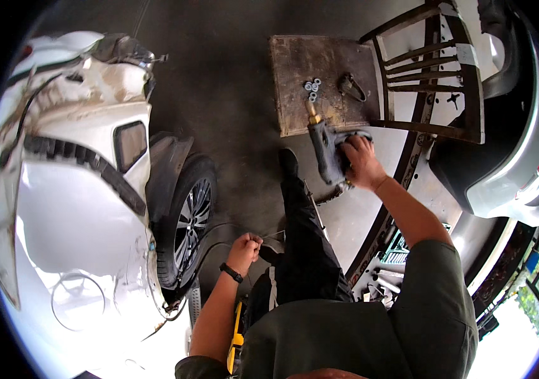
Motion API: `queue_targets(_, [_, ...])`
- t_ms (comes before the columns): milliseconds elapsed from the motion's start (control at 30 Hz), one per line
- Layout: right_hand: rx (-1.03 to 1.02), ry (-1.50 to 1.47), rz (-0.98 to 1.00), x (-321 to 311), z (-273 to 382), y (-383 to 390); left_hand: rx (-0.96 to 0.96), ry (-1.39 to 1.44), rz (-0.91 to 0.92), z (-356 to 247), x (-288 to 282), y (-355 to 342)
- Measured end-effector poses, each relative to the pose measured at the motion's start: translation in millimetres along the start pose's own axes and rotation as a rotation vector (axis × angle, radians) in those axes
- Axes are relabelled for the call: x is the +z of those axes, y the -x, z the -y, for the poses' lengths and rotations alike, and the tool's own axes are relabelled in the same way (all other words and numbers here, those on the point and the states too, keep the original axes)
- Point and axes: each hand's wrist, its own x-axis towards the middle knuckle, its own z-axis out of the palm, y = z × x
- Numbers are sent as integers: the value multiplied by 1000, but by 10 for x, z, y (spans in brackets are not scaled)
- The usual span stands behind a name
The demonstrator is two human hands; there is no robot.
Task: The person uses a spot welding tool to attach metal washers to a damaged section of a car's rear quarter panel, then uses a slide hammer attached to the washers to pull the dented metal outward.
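Observation:
My right hand (363, 163) is closed around a dark grey welding gun (327, 151) with a brass tip, held over the near edge of a wooden chair's seat (294, 60). The tip points away from me, close to a small cluster of metal washers (312, 87) on the seat. A looped strap or clamp (352, 87) lies to their right. Lower down, my left hand (245, 249) is closed beside my leg. A thin pale wire or rod (274, 234) shows at its fingers, though what the fist holds is not clear.
On the left stands a white car body (80, 215) with exposed edges and a wheel (192, 215). Dark cables (209, 243) hang near the wheel. A silver bumper (503, 183) is at the right. A green tool tray (397, 249) lies beside the dark metal rail (380, 243).

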Motion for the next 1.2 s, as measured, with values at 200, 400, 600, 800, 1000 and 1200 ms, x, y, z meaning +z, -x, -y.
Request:
queue_targets(200, [-288,-251,24,-171,1430,641,167,115,100,370,-131,628])
queue_targets(400, [-628,-510,351,105,3267,1464,664,445,189,918,-533,2029])
queue_targets(600, [-762,-821,636,898,4519,2326,1024,175,-42,1876,-1269,3197])
queue_targets(800, [-770,-852,706,1310,5099,2717,1163,-733,-689,2701,-1875,3482])
queue_targets(1000, [-861,-803,468,1853,5142,2934,762,373,-437,3121,-1935,3414])
queue_targets(1200, [-875,-745,274,2145,4953,2824,744,294,-482,3050,-1663,3359])
